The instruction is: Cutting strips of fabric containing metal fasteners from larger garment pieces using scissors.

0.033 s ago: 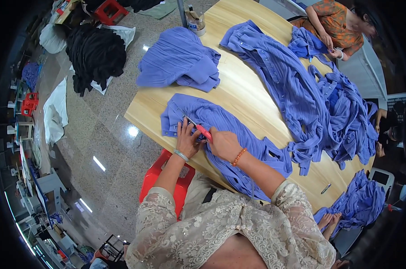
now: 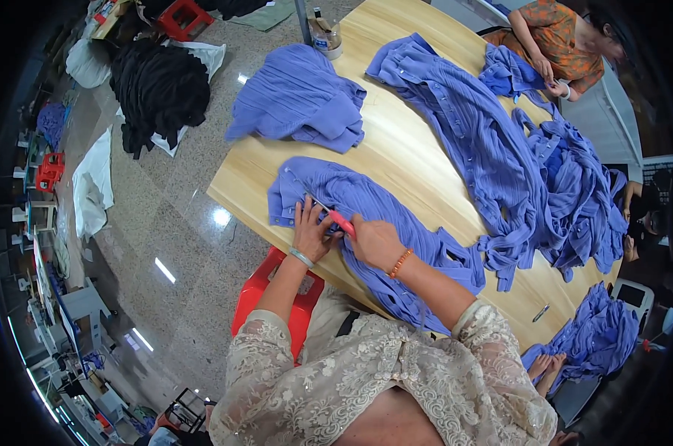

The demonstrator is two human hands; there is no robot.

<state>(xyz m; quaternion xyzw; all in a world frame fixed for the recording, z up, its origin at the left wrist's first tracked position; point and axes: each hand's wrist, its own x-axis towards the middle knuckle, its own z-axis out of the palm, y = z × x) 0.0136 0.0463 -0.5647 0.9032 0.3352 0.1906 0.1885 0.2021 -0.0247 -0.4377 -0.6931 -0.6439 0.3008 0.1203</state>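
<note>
A ribbed, purple-blue buttoned garment (image 2: 384,223) lies lengthwise on the wooden table in front of me. My left hand (image 2: 311,236) rests on its far left end, with fingers spread over the fabric. In my right hand (image 2: 377,245) is a red-handled tool (image 2: 341,221) with a thin metal front part, pointing far left. The tool's metal part reaches the fabric just beside my left fingertips. Its exact kind is hard to make out, as my fingers cover part of it.
Folded purple garments (image 2: 295,97) lie at the table's far left; more (image 2: 470,126) spread rightward. A jar (image 2: 327,41) stands at the far edge. A pen-like item (image 2: 541,313) lies near right. A co-worker in orange (image 2: 533,33) sits across. A red stool (image 2: 258,290) is beside me.
</note>
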